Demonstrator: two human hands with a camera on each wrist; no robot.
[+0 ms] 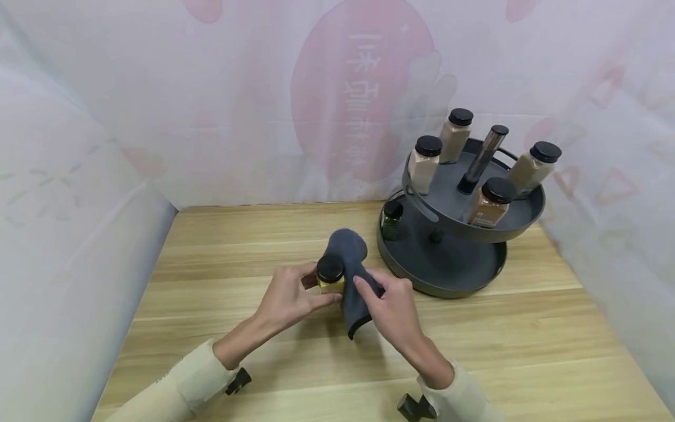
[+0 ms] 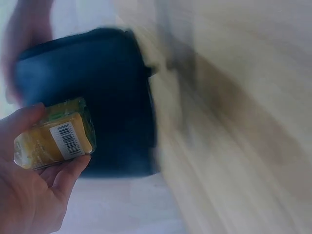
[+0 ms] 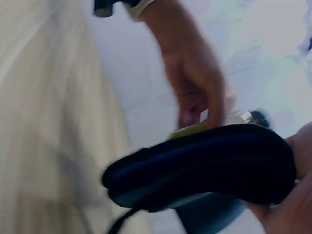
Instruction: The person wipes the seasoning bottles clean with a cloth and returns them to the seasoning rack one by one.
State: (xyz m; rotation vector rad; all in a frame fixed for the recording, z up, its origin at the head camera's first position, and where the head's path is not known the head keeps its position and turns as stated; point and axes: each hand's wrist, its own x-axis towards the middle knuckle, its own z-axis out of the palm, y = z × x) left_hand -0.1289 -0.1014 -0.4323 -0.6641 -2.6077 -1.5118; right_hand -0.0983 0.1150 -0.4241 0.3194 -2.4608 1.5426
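Note:
My left hand grips a small glass spice jar with a black lid and yellow contents, its fingers and thumb around the sides. A white barcode label shows on the jar in the left wrist view. Between the fingers and thumb of my right hand is a folded dark grey cloth, held beside the jar; in the head view the two appear to touch. Seen from the right wrist, the cloth looks thick and hides much of the jar.
To the right stands a dark grey two-tier round rack. Several black-lidded spice jars, one of them a brown jar, stand on its upper tier around a central post. A green jar is on the lower tier. Fabric walls enclose the wooden table.

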